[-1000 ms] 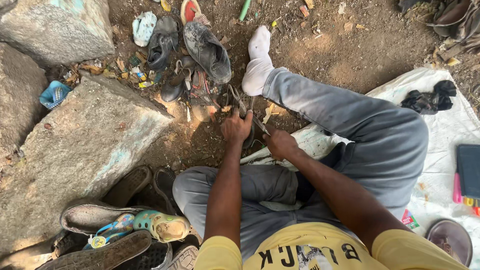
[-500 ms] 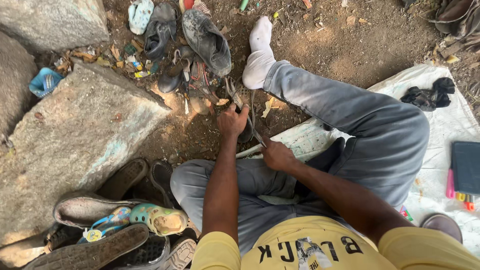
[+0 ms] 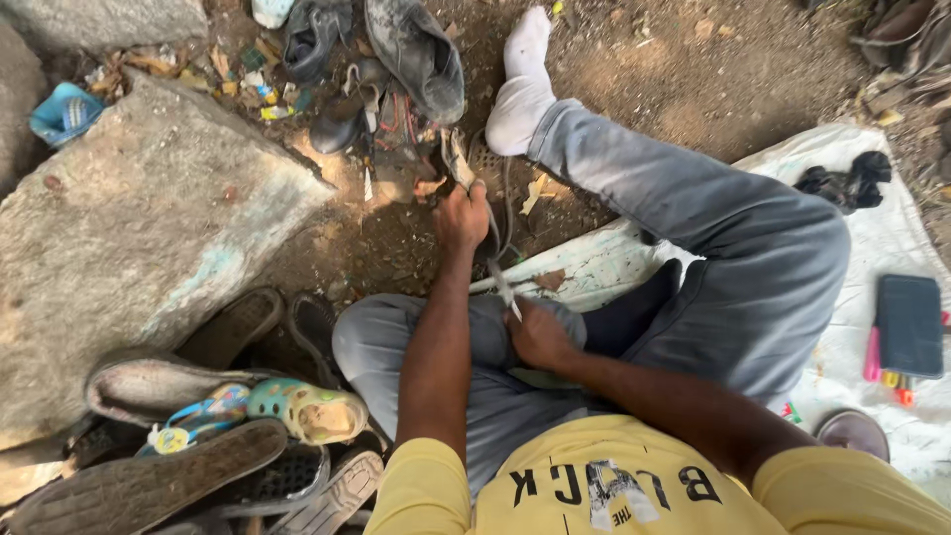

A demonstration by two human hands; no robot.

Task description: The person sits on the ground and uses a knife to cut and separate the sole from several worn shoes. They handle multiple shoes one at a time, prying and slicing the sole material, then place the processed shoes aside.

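Two hands at work: head view, person seated on dirt ground, one leg stretched toward 12 o'clock.
Left hand: left hand (image 3: 462,215) reaches out to 12 o'clock, grip closed around a worn strap piece (image 3: 456,157) at the edge of the shoe pile.
Right hand: right hand (image 3: 538,335) sits by the knee, fingers closed on a thin metal tool (image 3: 502,288) whose tip points up toward the left hand.
Doing it well: my read, keep the strap taut and low, the tool tip angled away from the left fingers, wrist braced on the knee.
Shoe pile: dark shoe (image 3: 416,54) at 12 o'clock; multicoloured sandal (image 3: 297,406) at 8 o'clock among old soles.
Stone: big grey slab (image 3: 149,228) at 9 o'clock.
Packages: blue wrapper (image 3: 61,111) at 10 o'clock; litter scraps beside it, print too small to tell.
Sheet: white sheet (image 3: 892,238) at 3 o'clock carrying a dark flat case (image 3: 908,325) and a pink marker (image 3: 872,354).
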